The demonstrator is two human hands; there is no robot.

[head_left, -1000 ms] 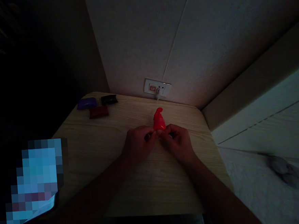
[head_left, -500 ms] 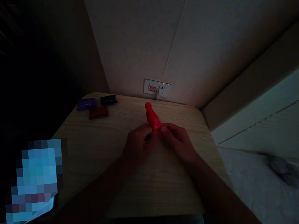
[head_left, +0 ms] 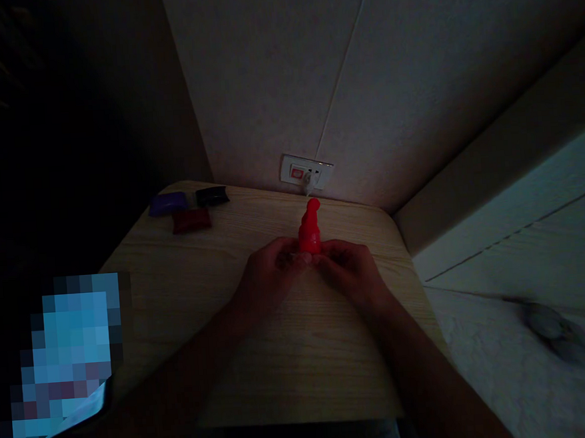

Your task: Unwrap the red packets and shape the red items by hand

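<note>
Tip of the red piece has swung from the left over to the right within the last half second, so the piece now stands nearly upright, leaning only a little rightward. Its lower end has stayed between my fingers, which I judge to mean I am turning or working it from that end. My left hand and right hand are close together, fingers curled and thumbs drawn in, pinching the base from either side. Something pale and shiny shows by the fingertips; it is too dim for me to tell what. The piece is over the far half of the desk; whether it rests there I cannot tell. Off to my left, the purple packet, black packet and dark red packet have stayed put near the far corner.
</note>
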